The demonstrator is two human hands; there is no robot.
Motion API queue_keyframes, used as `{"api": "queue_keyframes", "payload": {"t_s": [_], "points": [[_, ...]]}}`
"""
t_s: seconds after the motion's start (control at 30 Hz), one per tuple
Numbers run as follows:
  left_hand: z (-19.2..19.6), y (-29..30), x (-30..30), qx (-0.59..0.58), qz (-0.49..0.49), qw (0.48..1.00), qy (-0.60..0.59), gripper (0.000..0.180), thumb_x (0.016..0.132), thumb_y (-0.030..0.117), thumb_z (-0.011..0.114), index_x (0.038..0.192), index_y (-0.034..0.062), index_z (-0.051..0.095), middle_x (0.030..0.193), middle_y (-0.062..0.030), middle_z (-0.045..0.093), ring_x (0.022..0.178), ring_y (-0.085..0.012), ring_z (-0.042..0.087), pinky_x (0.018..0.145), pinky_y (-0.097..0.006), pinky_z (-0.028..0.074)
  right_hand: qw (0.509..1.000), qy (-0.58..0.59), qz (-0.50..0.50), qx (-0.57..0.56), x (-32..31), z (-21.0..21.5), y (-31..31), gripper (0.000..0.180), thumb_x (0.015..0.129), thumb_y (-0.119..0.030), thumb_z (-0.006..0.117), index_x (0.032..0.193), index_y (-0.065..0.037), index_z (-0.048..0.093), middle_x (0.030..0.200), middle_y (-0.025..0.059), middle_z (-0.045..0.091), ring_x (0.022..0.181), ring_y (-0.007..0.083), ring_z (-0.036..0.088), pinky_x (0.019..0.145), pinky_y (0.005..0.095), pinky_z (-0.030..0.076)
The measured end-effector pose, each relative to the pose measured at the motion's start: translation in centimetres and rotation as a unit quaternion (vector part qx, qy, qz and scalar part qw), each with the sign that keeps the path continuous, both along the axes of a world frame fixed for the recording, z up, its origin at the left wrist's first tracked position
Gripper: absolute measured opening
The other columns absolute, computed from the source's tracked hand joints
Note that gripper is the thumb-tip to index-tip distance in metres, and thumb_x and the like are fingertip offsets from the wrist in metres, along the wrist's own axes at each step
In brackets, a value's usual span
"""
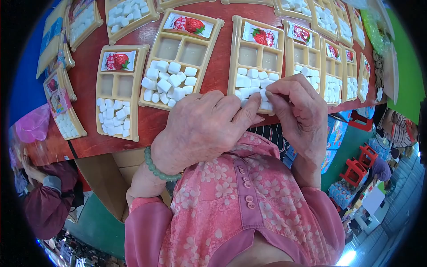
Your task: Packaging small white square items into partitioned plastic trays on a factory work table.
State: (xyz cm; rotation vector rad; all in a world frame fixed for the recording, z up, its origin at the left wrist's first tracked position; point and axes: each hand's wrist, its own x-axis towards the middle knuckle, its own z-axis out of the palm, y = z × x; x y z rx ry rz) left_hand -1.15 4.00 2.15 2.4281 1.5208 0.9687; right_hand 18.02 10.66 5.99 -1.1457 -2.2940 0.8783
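Note:
Both my hands are over the near end of a beige compartment tray [234, 58], where white marshmallows [252, 82] fill the large section. My right hand [302, 113] is closed in a pinch on one white marshmallow [263, 95]. Beside it, my left hand [204, 121] is closed too, its fingers curled and a fingertip against the marshmallows; whatever it holds is hidden. Two small sections in this tray are bare, and a white packet with a strawberry picture [260, 35] lies in the far section. To the left, another filled tray [153, 58] has the same layout.
More such trays, among them one at left [98, 84] and one at right [289, 53], stand on the red table [218, 58]. A pink plastic bag [33, 124] lies at far left. Below are a cardboard box [100, 178] and red stools [354, 171]. A person's sleeve [46, 204] shows at lower left.

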Motion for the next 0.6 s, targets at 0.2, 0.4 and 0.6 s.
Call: {"api": "queue_keyframes", "payload": {"t_s": [0.2,0.4,0.6], "points": [[-0.04,0.07,-0.03,0.001,-0.003,1.0,0.008,0.036,0.079,0.024,0.079,0.111,0.0101,0.073,0.062,0.0002,0.039,0.053,-0.0146,0.046,0.045,-0.031,0.038,1.0,0.018,0.016,-0.009,0.17,-0.21,0.13,0.013,0.084,0.007,0.068,0.095,0.001,0.065,0.091,0.0094,0.062,0.078,0.0164,0.062,0.065,0.0269,0.048],[-0.04,0.0,-0.04,0.002,-0.004,1.0,0.015,0.037,0.078,0.023,0.079,0.111,0.0083,0.073,0.064,0.0002,0.04,0.054,-0.0144,0.047,0.045,-0.031,0.039,1.0,-0.008,-0.004,-0.001,-0.28,-0.3,-0.03,0.014,0.083,0.008,0.069,0.094,0.001,0.065,0.087,0.0077,0.061,0.076,0.0144,0.061,0.063,0.0262,0.047],[-0.19,0.0,-0.05,0.005,-0.007,1.0,0.01,0.039,0.077,0.023,0.08,0.112,0.0079,0.073,0.065,-0.0001,0.04,0.054,-0.0146,0.048,0.046,-0.031,0.039,0.999,0.008,-0.025,-0.018,-0.46,-0.35,0.1,0.013,0.083,0.004,0.068,0.091,-0.004,0.063,0.084,0.0108,0.059,0.071,0.0301,0.065,0.06,0.0376,0.05]]}}
